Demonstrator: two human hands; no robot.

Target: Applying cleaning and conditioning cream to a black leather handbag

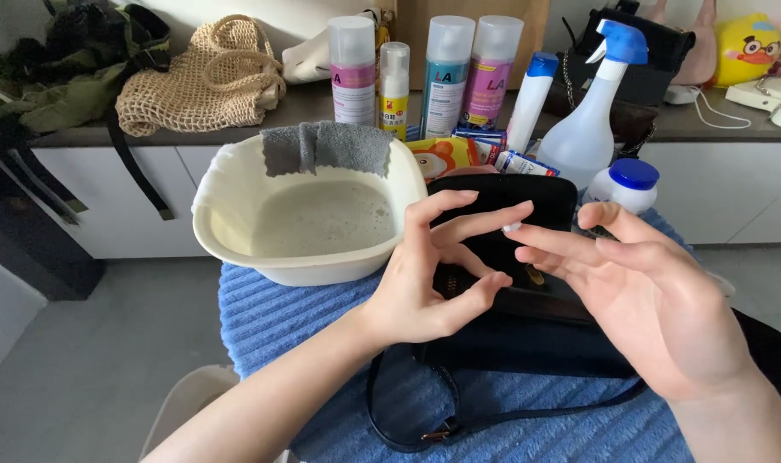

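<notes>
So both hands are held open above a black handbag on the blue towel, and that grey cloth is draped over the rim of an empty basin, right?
Not quite: the head view shows the cream basin holds cloudy, foamy water. The rest stands: the grey cloth hangs over its rim, and the left hand and right hand are open above the black handbag on the blue towel.

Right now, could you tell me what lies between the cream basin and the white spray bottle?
In the head view, an orange packet lies between the cream basin and the white spray bottle.

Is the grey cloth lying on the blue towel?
No, the grey cloth hangs over the back rim of the cream basin, above the cloudy water, not on the blue towel.
</notes>
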